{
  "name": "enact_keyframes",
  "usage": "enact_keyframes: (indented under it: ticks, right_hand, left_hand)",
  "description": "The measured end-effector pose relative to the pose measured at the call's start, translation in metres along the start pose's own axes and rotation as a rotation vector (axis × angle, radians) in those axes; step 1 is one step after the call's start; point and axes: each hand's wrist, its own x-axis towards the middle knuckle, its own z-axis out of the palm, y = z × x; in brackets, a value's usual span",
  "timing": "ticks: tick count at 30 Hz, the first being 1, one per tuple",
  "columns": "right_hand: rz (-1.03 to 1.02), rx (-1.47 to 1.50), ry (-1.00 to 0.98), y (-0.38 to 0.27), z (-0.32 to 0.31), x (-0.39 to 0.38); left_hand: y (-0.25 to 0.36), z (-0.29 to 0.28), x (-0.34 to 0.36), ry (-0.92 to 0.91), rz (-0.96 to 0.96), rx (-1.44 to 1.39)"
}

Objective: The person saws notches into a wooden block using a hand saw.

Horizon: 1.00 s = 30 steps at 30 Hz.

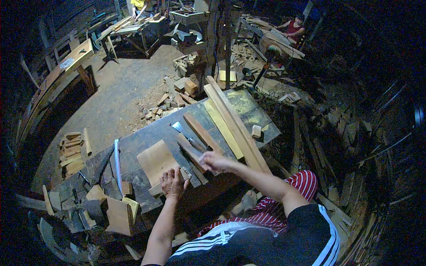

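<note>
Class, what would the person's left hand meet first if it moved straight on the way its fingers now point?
The left hand would most likely meet the pale wooden board just beyond its fingertips, though depth is unclear: it might pass over the board or already be touching it.

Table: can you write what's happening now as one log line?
left hand: at board | right hand: by wood strip, hold unclear | yellow plank: on table
</note>
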Motion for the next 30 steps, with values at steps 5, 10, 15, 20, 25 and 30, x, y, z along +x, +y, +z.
enact_keyframes:
  ticks: [5, 10, 15, 20, 25, 30]
  right_hand:
    - [-0.041, -0.04, 0.086, 0.042, 0.052, 0.005]
    - [-0.007, -0.118, 0.097, 0.06, 0.059, -0.001]
    - [0.01, -0.025, 0.16, 0.06, 0.052, -0.018]
    - [0.049, -0.071, 0.127, 0.057, 0.043, -0.033]
    - [0.043, -0.209, 0.277, 0.044, 0.021, -0.039]
    - [-0.079, -0.021, 0.307, 0.01, -0.038, -0.028]
  left_hand:
    - [-0.001, -0.001, -0.001, 0.005, 0.011, -0.041]
    - [-0.002, 0.002, 0.0, -0.04, -0.012, -0.042]
    - [0.0, 0.001, 0.001, -0.043, -0.043, -0.057]
    - [-0.001, -0.002, 0.003, -0.026, -0.053, -0.093]
    - [-0.003, -0.006, 0.005, -0.045, -0.04, -0.131]
    - [-0.001, -0.008, 0.004, 0.028, 0.016, -0.109]
